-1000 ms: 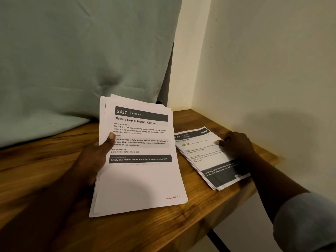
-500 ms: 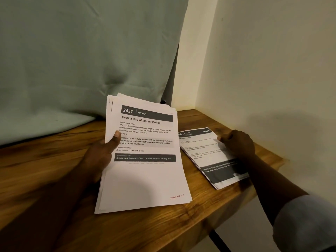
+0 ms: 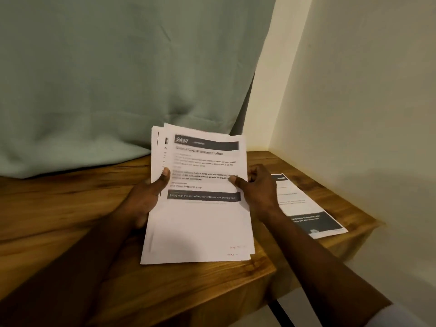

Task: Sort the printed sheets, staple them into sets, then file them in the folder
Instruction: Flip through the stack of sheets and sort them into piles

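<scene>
White sheets with black bands; wood-grain table; grey-green curtain.

Right hand left small pile, now pinches held stack edge.

Two hands, two paper stacks, one table, one curtain.

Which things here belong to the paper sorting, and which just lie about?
Job: held stack, gripped by left hand and right hand; laid-down pile.
Lying about: wooden table, green curtain, wall.
</scene>
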